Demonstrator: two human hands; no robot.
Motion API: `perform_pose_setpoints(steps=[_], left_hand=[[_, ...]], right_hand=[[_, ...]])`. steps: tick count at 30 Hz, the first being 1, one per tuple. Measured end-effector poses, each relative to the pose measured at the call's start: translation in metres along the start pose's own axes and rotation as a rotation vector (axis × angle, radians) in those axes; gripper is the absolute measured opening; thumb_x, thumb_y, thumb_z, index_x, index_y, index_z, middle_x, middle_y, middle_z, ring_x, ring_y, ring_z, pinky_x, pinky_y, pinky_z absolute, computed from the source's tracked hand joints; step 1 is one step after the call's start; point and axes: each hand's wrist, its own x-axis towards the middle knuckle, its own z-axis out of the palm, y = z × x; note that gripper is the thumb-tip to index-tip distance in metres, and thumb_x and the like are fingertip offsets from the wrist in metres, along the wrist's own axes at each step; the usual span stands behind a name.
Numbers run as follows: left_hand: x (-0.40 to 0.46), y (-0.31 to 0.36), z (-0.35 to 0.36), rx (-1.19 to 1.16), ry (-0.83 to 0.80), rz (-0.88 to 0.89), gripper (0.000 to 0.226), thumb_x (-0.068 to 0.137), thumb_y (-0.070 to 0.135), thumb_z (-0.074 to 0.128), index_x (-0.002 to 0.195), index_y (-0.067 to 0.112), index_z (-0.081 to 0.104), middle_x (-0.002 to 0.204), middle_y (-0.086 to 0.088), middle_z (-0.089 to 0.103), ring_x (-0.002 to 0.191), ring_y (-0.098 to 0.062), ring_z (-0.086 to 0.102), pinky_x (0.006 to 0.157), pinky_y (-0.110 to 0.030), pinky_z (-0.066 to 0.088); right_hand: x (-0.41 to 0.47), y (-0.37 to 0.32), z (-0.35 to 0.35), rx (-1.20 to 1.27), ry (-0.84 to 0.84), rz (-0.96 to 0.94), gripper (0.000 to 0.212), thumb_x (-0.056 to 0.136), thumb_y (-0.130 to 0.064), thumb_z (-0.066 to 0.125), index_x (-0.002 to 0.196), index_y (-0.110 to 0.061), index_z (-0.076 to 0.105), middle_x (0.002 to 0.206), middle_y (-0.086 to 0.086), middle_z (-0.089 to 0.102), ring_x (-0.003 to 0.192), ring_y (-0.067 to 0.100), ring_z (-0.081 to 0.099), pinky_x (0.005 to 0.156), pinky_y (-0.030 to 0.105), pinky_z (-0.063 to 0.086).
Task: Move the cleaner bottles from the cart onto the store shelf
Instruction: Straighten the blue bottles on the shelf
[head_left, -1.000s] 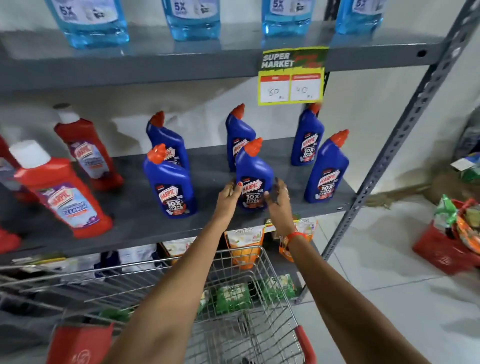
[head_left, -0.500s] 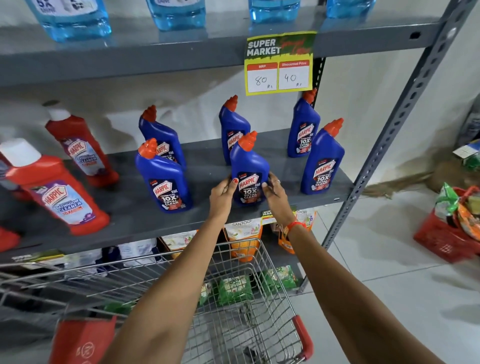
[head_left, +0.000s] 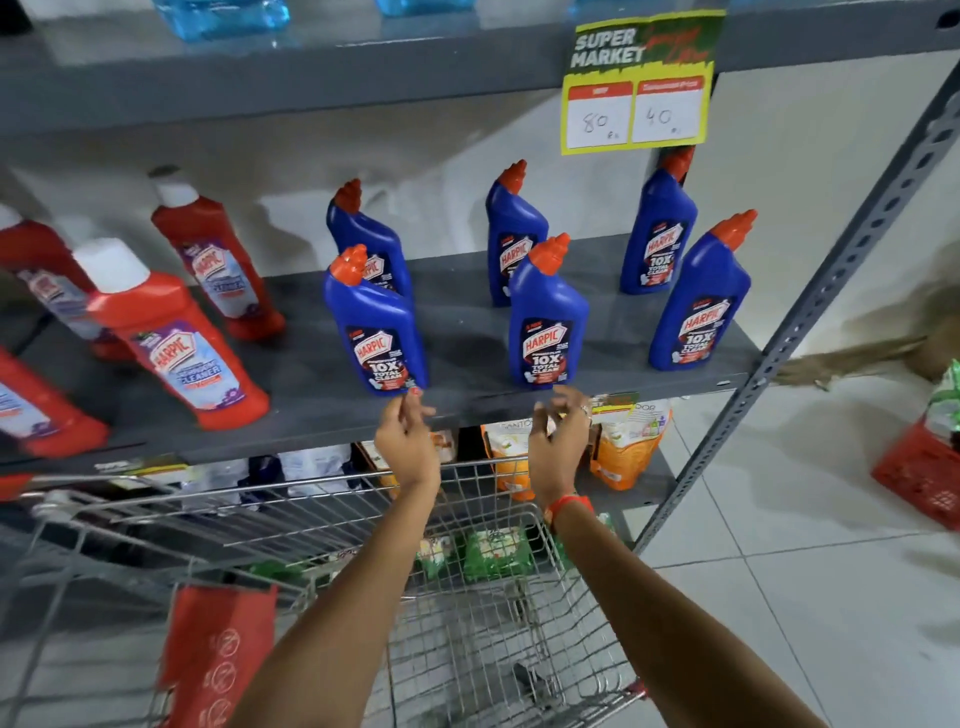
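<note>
Fingers (head_left: 410, 410) of both hands are seen loosely apart, drawn back below the blue cleaner bottle (head_left: 546, 322), now released upright at frame centre on the shelf (head_left: 467, 364); placement is judged complete.

Blue Harpic bottles (head_left: 546, 317) on middle shelf (head_left: 467, 400): 6, three rear, three front. Red Harpic bottles (head_left: 174, 338), left of frame: at least 5, some cropped. Price sign (head_left: 638, 83), upper right: 1. Wire cart (head_left: 467, 623): 1. Red baskets (head_left: 922, 473), right edge: 1.
</note>
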Motion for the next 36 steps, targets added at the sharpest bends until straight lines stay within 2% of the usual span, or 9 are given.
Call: perform_pose_setpoints(steps=[3,5,9,12,16,19,24,30,36], left_hand=[[0.028,0.003,-0.026,-0.060,0.172,-0.025,0.026,0.091,0.014,0.049,0.101,-0.009,0.054,0.085,-0.029,0.063,0.069,-0.024,0.057,0.070,-0.039,0.047],[0.054,0.007,-0.038,-0.067,0.137,-0.028,0.026,0.091,0.011,0.048,0.109,-0.007,0.051,0.098,-0.030,0.061,0.086,-0.032,0.056,0.079,-0.042,0.046],[0.097,0.012,-0.045,-0.041,-0.177,-0.178,0.037,0.092,0.025,0.046,0.125,0.007,0.045,0.134,-0.016,0.049,0.122,-0.027,0.048,0.104,-0.043,0.040],[0.113,0.011,-0.040,-0.088,-0.358,-0.247,0.028,0.092,0.030,0.046,0.115,0.015,0.050,0.123,-0.008,0.055,0.111,-0.020,0.054,0.099,-0.037,0.043],[0.120,0.006,-0.043,-0.106,-0.398,-0.213,0.018,0.090,0.030,0.049,0.103,0.018,0.054,0.109,-0.005,0.060,0.091,-0.011,0.059,0.081,-0.028,0.048],[0.120,0.004,-0.050,-0.088,-0.409,-0.190,0.016,0.091,0.029,0.049,0.100,0.018,0.056,0.100,0.000,0.062,0.089,-0.010,0.060,0.084,-0.029,0.049],[0.114,0.003,-0.059,-0.086,-0.392,-0.126,0.010,0.092,0.023,0.047,0.093,0.022,0.056,0.087,0.011,0.061,0.071,0.008,0.063,0.065,-0.014,0.052],[0.103,0.008,-0.066,-0.083,-0.361,-0.140,0.027,0.091,0.028,0.049,0.115,0.019,0.056,0.089,0.016,0.061,0.071,0.010,0.061,0.059,-0.008,0.052],[0.101,0.011,-0.069,-0.084,-0.365,-0.182,0.039,0.090,0.028,0.050,0.125,0.011,0.051,0.107,0.002,0.059,0.086,-0.002,0.058,0.071,-0.019,0.051]], right_hand=[[-0.014,-0.008,0.028,-0.052,-0.085,-0.134,0.023,0.089,0.000,0.054,0.105,-0.015,0.050,0.104,0.006,0.046,0.092,0.017,0.050,0.086,0.011,0.044],[-0.012,-0.020,0.051,-0.066,-0.224,-0.146,0.022,0.091,-0.003,0.053,0.110,-0.013,0.052,0.110,0.003,0.046,0.100,0.019,0.053,0.093,0.027,0.048],[0.003,-0.047,0.094,-0.100,-0.480,-0.076,0.044,0.094,-0.009,0.053,0.135,-0.006,0.041,0.138,0.016,0.043,0.127,0.025,0.045,0.108,0.038,0.041],[0.012,-0.058,0.114,-0.039,-0.587,-0.043,0.045,0.097,-0.012,0.048,0.139,-0.005,0.034,0.142,0.018,0.044,0.133,0.028,0.042,0.107,0.037,0.041],[0.013,-0.055,0.122,0.034,-0.632,0.042,0.035,0.100,-0.016,0.041,0.134,-0.005,0.041,0.133,0.018,0.053,0.121,0.023,0.052,0.083,0.010,0.046],[0.007,-0.048,0.123,0.030,-0.625,0.024,0.036,0.100,-0.018,0.041,0.134,-0.005,0.042,0.131,0.017,0.054,0.115,0.018,0.052,0.067,-0.007,0.042],[-0.004,-0.047,0.122,0.054,-0.633,-0.022,0.036,0.101,-0.017,0.040,0.135,-0.008,0.041,0.129,0.016,0.056,0.112,0.015,0.053,0.072,0.000,0.045],[-0.013,-0.048,0.119,0.076,-0.627,-0.010,0.037,0.101,-0.018,0.038,0.137,-0.010,0.039,0.130,0.015,0.055,0.110,0.011,0.050,0.068,-0.005,0.045],[-0.016,-0.050,0.118,0.103,-0.619,0.047,0.037,0.101,-0.016,0.038,0.138,-0.011,0.038,0.131,0.014,0.053,0.110,0.010,0.049,0.063,-0.004,0.046]])
